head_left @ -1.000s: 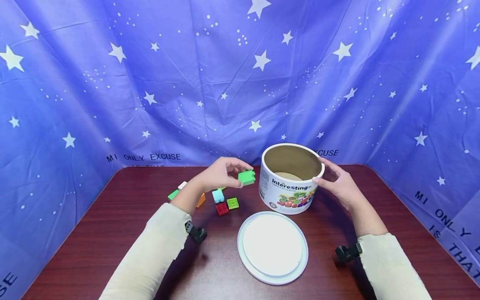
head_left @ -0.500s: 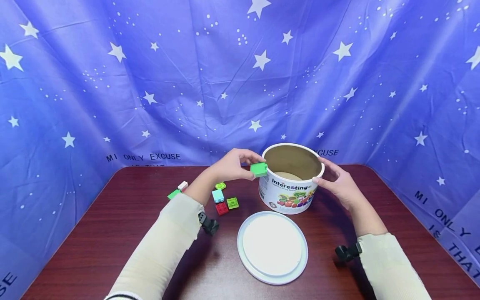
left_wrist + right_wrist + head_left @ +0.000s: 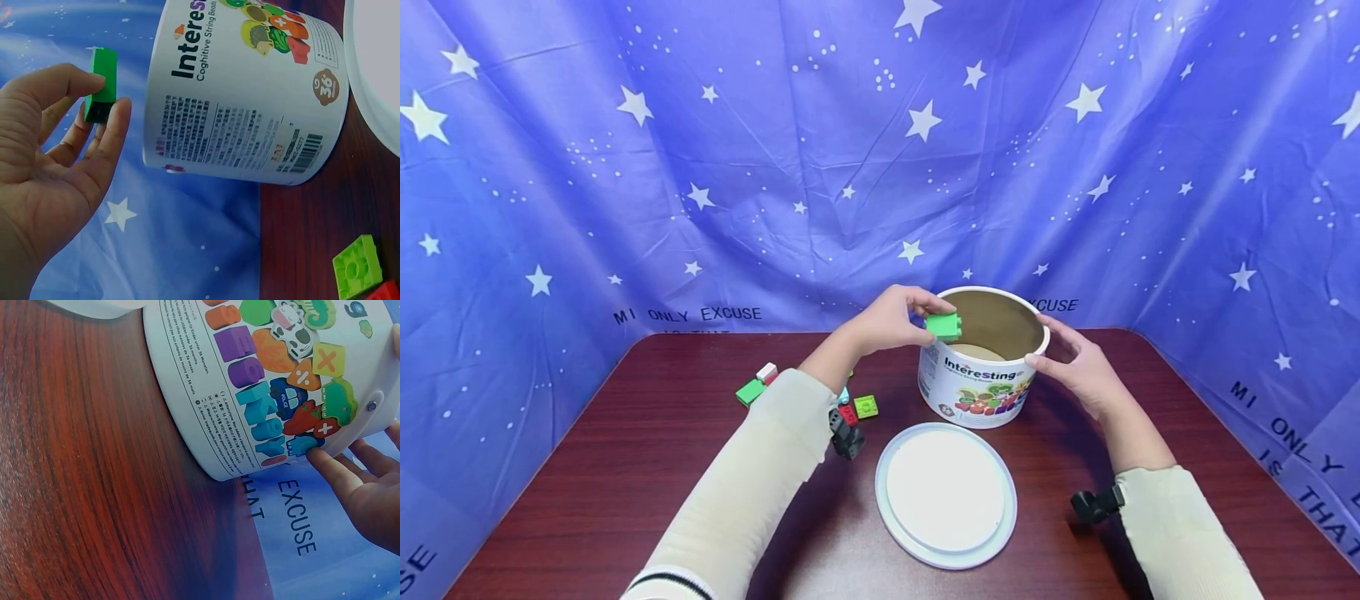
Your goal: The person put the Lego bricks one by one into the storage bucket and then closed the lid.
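Observation:
My left hand (image 3: 887,321) pinches a green toy brick (image 3: 943,326) between thumb and fingers, over the near left part of the bucket's rim. In the left wrist view the green brick (image 3: 103,84) shows its hollow underside. The round white bucket (image 3: 981,392), printed "Interesting", stands upright without its lid, and the part of its floor that shows is bare. At the bucket's right side my right hand (image 3: 1078,371) grips the rim, thumb in front and fingers farther back. The right wrist view has this hand (image 3: 375,500) against the printed wall.
A white round lid (image 3: 946,496) lies on the dark red table (image 3: 587,500) in front of the bucket. Left of it are a lime brick (image 3: 866,406), a red brick (image 3: 847,415) and others partly behind the left arm. A green piece (image 3: 750,392) lies farther left.
My left hand has moved right and slightly up with the green brick, from left of the bucket to over its rim. The right hand and bucket stay put.

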### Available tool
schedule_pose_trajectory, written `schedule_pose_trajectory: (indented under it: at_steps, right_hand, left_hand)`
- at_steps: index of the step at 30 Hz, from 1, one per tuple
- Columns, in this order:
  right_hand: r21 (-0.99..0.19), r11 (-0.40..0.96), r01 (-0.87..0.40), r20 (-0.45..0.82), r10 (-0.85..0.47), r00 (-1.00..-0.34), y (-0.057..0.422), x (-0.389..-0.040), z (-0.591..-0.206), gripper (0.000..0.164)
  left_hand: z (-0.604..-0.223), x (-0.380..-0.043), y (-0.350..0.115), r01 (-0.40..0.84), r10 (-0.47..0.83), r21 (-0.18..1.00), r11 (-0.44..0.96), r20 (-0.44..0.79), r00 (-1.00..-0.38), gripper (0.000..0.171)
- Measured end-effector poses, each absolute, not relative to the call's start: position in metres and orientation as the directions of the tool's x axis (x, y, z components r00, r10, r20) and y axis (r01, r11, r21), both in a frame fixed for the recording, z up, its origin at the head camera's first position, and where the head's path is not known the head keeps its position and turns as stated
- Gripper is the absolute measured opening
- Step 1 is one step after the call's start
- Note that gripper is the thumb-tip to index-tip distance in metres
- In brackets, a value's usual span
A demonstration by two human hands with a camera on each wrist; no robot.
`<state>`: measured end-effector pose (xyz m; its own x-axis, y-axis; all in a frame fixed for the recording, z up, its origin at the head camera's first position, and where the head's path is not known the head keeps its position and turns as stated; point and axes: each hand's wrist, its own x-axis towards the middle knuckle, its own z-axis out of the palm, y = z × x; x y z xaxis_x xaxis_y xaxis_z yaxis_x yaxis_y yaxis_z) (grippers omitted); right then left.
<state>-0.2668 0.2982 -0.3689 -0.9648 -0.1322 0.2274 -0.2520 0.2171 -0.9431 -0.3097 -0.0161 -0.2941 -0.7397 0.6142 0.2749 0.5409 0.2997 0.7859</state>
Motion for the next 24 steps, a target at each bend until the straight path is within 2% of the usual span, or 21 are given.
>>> schedule_pose_trajectory:
  at_steps: [11,17,24]
  right_hand:
    - [-0.942,0.227,-0.249,0.224,-0.13,-0.966,0.297,-0.266,-0.367,0.075]
    - [-0.941,0.238,-0.242,0.218,-0.123,-0.968,0.297,-0.264,-0.364,0.075]
    - [-0.941,0.23,-0.248,0.223,-0.13,-0.966,0.296,-0.264,-0.366,0.075]
  left_hand:
    - [-0.305,-0.316,0.02,0.457,0.459,0.823,0.338,0.279,-0.843,0.035]
    - [-0.304,-0.316,0.032,0.469,0.435,0.834,0.291,0.322,-0.841,0.038]
    - [-0.305,-0.31,0.022,0.446,0.421,0.855,0.264,0.314,-0.851,0.04]
